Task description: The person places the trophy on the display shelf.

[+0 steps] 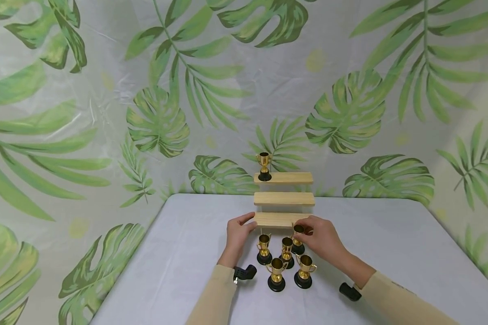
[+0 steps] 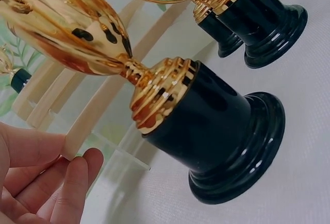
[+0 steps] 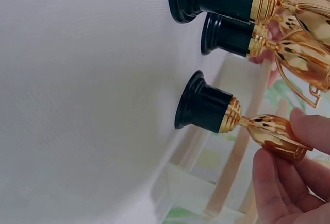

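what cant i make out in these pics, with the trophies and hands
- Head view: part of the held trophy's cup, covered by the right hand's fingers
- Head view: fine markings on the farthest trophy, too small
- Left wrist view: the top of the nearest trophy and the rest of the left hand, cut off by picture edges

Leaf-print backdrop; white table

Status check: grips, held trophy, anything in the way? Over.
Left grip on left end of bottom shelf. Right grip holding trophy by its cup. Four other trophies nearby, none between held one and shelf.
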A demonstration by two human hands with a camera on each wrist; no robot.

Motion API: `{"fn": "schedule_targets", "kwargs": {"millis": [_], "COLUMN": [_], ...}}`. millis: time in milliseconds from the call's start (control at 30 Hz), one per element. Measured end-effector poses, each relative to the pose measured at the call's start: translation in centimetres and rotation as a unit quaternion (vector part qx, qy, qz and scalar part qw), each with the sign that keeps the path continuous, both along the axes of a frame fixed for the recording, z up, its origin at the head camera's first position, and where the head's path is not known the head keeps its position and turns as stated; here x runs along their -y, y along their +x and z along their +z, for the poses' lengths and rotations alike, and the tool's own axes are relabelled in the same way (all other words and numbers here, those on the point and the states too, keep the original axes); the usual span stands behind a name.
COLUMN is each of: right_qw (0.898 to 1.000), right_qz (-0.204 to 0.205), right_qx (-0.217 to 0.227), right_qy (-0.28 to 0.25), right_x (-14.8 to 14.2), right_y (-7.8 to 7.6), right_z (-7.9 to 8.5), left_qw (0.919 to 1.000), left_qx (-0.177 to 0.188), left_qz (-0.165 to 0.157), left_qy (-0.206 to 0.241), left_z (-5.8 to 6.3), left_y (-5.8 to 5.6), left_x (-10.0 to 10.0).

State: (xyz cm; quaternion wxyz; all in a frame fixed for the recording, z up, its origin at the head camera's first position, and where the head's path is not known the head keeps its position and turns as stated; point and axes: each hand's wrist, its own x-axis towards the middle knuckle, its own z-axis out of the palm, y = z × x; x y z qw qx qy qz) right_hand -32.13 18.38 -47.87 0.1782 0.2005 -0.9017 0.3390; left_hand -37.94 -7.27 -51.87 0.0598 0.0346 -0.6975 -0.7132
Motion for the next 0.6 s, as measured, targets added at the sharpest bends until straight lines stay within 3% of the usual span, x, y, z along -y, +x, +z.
{"fn": "schedule_targets", "kwargs": {"millis": [600], "right_qw": [0.999], "right_qz": [0.028], "right_qx": [0.016], "right_qy": [-0.009], "right_x": [0.06], "right_y": [0.44], "right_z": [0.44], "left_qw": [1.0], "left_qx": [0.0], "left_qz": [-0.006], "left_qy": [-0.003], "left_z": [0.17], "left_y": [0.12], "left_x": [0.14]}}
